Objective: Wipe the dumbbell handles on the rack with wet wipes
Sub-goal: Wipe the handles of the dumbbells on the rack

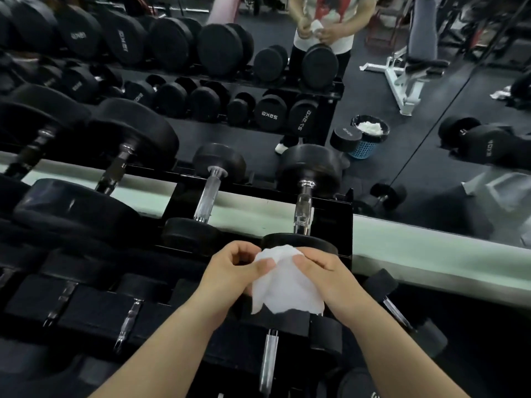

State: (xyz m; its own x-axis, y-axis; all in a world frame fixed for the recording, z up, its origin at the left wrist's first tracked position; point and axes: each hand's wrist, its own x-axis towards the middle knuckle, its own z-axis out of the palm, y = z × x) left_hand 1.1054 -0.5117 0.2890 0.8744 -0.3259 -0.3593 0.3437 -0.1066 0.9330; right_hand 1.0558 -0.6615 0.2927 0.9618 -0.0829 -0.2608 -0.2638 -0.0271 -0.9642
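Observation:
A white wet wipe (287,285) hangs between both hands above the rack's right end. My left hand (232,271) pinches its upper left edge with thumb and fingers. My right hand (327,280) grips its right side. Just beyond the wipe lies a black dumbbell with a knurled chrome handle (303,208) on the top tier of the rack (342,214). To its left a smaller dumbbell shows a smooth chrome handle (208,196). Below the hands, another chrome handle (268,360) sits on the lower tier.
A wall mirror behind the rack reflects the dumbbell rows, a person holding a wipe, a white bench (408,76) and a blue bin (366,139) holding used wipes. More dumbbells fill the rack to the left (71,208) and lower right (402,311).

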